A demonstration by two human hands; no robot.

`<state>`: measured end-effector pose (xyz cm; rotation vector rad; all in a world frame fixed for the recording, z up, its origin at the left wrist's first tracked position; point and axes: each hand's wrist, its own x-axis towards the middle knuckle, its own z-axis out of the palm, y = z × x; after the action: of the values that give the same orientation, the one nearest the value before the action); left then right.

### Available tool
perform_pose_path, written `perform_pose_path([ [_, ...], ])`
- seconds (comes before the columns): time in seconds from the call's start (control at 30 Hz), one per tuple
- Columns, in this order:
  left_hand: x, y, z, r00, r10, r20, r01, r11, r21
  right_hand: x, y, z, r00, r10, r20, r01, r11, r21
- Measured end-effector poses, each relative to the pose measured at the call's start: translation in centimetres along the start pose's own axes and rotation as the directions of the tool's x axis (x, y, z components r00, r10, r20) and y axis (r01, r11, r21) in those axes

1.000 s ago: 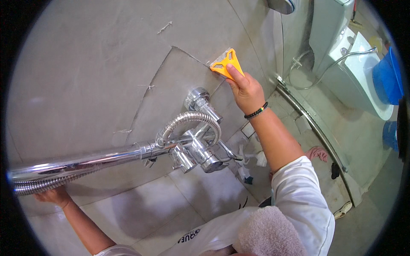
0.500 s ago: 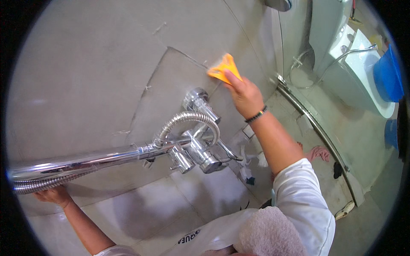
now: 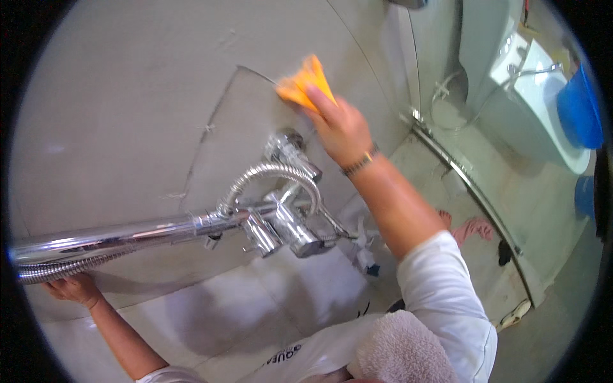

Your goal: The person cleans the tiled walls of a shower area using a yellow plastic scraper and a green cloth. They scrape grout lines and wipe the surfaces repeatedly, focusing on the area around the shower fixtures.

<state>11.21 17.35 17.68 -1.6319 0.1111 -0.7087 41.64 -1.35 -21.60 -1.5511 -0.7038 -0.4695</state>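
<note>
My right hand (image 3: pixel 348 134) is closed round an orange wedge-shaped scraper (image 3: pixel 305 86), its wide end against the grey wall tile and blurred by motion. Beside and below it, a chrome shower mixer (image 3: pixel 297 223) stands out from the wall, with a looped metal hose (image 3: pixel 271 169) over it. My left hand (image 3: pixel 76 290) is at the far left, at a ribbed shower hose (image 3: pixel 83 267) under a thick chrome pipe (image 3: pixel 128 236). That hose covers part of its fingers, so its grip does not show.
A curved metal rail (image 3: pixel 469 182) crosses the floor at right. Beyond it are a white toilet (image 3: pixel 539 102) and a blue basin (image 3: pixel 578 112). A pink cloth (image 3: pixel 476 230) lies on the floor inside the rail. White scraps (image 3: pixel 364 252) lie below the mixer.
My right hand has moved the scraper up and to the left along the wall. My left hand stays beside the shower hose. The whole view has shifted slightly.
</note>
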Motion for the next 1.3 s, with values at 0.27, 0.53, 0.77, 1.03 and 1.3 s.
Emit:
perform_pose_path([
  [0.27, -3.1, 0.6, 1.3, 0.944, -0.330, -0.010, 0.330, 0.943, -0.034, -12.4, 6.8, -5.8, 0.433, 0.721, 0.540, -0.319, 0.683, -0.657],
  [0.53, -2.6, 1.4, -0.4, 0.901, -0.432, 0.039, 0.432, 0.902, 0.014, -27.3, 8.2, -28.1, 0.181, 0.967, -0.181, -0.742, 0.014, -0.670],
  [0.77, -2.2, 2.8, 0.6, 0.827, -0.558, 0.068, 0.559, 0.829, 0.001, -21.7, 8.5, -30.4, 0.245, 0.969, -0.036, -0.637, 0.133, -0.760],
  [1.03, -2.5, 3.3, 0.1, 0.742, -0.647, 0.179, 0.652, 0.758, 0.036, -10.8, 0.8, -25.3, 0.354, 0.882, 0.312, -0.481, 0.458, -0.748],
  [1.3, 0.9, 4.1, -1.3, 0.597, -0.780, 0.188, 0.784, 0.617, 0.072, -2.7, -2.2, -23.9, 0.464, 0.642, 0.610, -0.462, 0.763, -0.452],
])
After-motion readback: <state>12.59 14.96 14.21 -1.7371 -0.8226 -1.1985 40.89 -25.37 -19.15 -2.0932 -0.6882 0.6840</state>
